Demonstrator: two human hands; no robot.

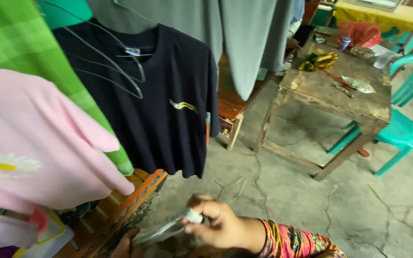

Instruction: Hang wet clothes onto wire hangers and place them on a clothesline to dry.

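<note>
My right hand (216, 220) is low in the frame, its fingers closed on a small pale rolled or folded piece (193, 216) joined to a thin greyish strip (161, 232). My left hand (124, 244) shows only partly at the bottom edge, touching the strip's other end. A colourful patterned sleeve (297, 242) covers my right forearm. Just above hangs a black T-shirt (163, 100) on a wire hanger (115, 67).
A pink garment with a daisy (39, 143) and a green checked cloth (20, 38) hang at the left, grey garments (244, 38) behind. An orange wooden frame (139, 191) stands below. A worn wooden table (335, 91) with clutter and a teal plastic chair (402, 129) stand on cracked concrete.
</note>
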